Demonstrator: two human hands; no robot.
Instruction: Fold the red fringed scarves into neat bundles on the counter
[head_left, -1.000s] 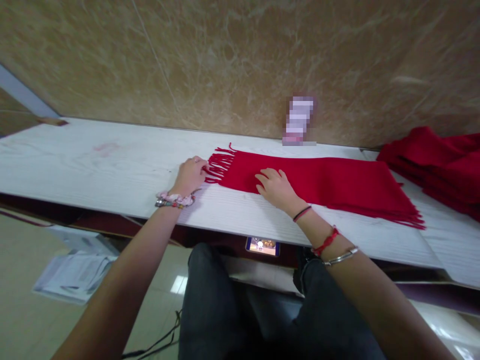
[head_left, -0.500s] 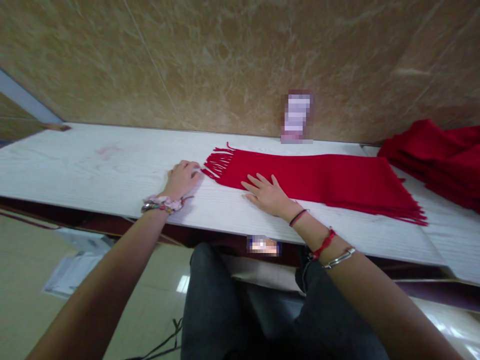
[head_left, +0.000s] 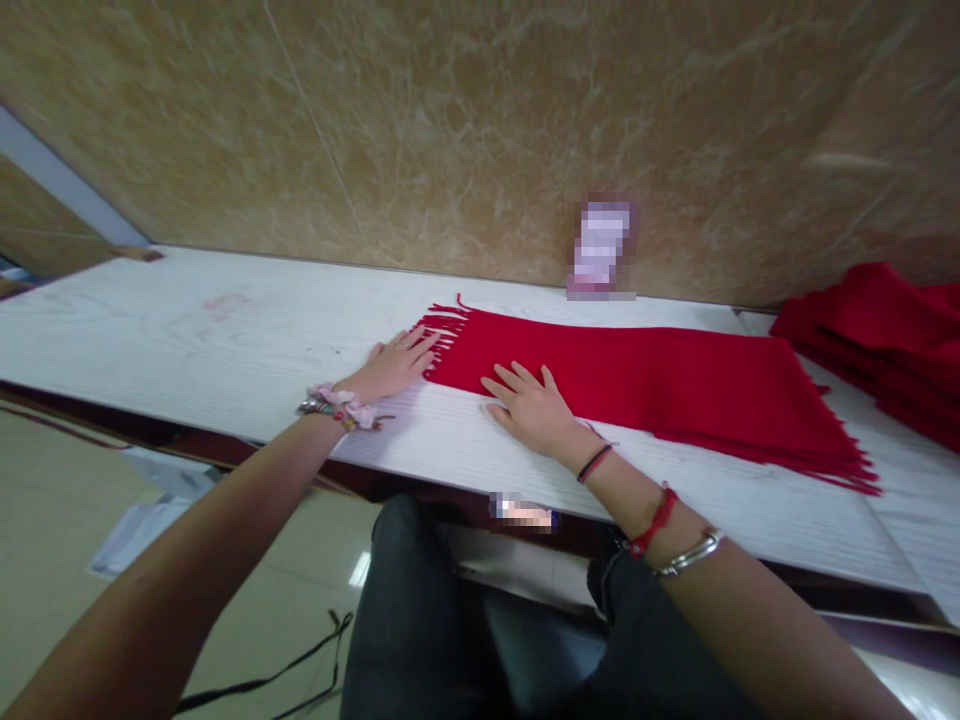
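head view: folded red scarf point(head_left: 675, 375) flat on white counter point(head_left: 262, 330). left hand point(head_left: 391, 365) on fringe point(head_left: 448, 322), fingers extended; right hand point(head_left: 536, 408) at near edge, fingers spread. red cloth pile point(head_left: 892, 345) at right.

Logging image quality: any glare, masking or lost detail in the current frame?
Head view: glare on the floor; head view: pixel blocks hide detail against the wall and below the tabletop; head view: red fringed cloth shows little weave detail.

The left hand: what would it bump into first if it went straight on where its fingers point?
The fringe of the red scarf, it seems; the left hand lies partly over it, though whether it presses down is unclear.
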